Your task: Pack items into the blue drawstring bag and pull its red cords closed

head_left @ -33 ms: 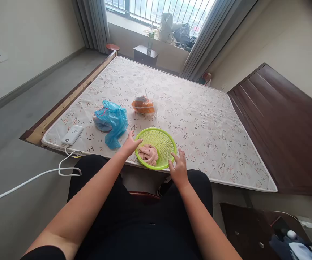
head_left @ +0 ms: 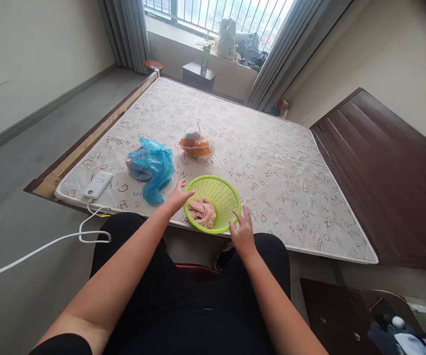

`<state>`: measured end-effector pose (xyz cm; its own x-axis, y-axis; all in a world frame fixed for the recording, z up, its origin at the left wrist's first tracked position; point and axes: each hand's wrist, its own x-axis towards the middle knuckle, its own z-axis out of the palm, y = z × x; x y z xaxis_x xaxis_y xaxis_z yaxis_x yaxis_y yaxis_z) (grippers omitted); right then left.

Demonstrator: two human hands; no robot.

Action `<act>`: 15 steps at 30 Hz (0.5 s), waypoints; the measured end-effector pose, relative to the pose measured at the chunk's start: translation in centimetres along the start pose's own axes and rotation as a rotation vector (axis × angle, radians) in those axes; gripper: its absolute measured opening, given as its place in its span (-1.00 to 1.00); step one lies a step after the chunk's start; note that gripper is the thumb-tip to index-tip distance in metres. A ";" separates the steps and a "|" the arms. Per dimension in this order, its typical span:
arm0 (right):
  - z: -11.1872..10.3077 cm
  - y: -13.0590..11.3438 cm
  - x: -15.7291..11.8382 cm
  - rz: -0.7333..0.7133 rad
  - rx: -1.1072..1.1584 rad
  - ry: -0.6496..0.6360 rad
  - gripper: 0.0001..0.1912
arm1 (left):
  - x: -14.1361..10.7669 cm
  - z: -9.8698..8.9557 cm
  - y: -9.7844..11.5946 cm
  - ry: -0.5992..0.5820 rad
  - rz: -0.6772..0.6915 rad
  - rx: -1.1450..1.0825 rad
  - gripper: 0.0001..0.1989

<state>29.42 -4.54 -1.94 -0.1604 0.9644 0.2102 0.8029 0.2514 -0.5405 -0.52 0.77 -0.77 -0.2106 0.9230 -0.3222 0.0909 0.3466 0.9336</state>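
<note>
- Nearby, right hand (head_left: 243,230) and left hand (head_left: 177,198), fingers parted, flank the green basket (head_left: 224,198); whether they grip it, I cannot tell.
- Basket: on the mattress (head_left: 283,172) edge, pink cloth (head_left: 202,213) inside.
- Farther: blue bag (head_left: 157,160), then orange bag (head_left: 195,145).

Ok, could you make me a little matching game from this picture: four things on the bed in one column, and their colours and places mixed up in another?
Things
1. Basket
2. Cloth
3. Plastic bag
4. Box-shaped device

Colours and places
A. White, near a corner of the mattress
B. Pink, lying inside the basket
C. Bright green, between the left hand and the right hand
D. Blue, crumpled, beyond the left hand

Right pairs: 1-C, 2-B, 3-D, 4-A
</note>
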 end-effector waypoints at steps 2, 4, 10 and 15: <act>1.0 0.3 -0.4 0.026 0.047 -0.068 -0.48 | 1.4 -0.4 -0.9 -0.172 -0.008 -0.096 -0.23; 1.7 0.2 -0.5 0.019 0.068 -0.116 -0.49 | 2.3 -0.7 -1.5 -0.276 -0.012 -0.178 -0.30; 1.3 -1.3 1.4 -0.042 -0.141 -0.135 -0.54 | 4.6 -0.9 -1.6 -0.205 -0.013 -0.185 -0.32; 2.8 -5.0 6.9 -0.282 -0.431 -0.433 -0.62 | 5.6 -1.5 -1.3 -0.243 0.050 -0.257 -0.33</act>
<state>22.71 1.11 -0.05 -0.5416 0.8348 -0.0987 0.8392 0.5302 -0.1204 -3.24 5.27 -3.54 0.0281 0.9612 -0.2744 -0.1595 0.2753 0.9480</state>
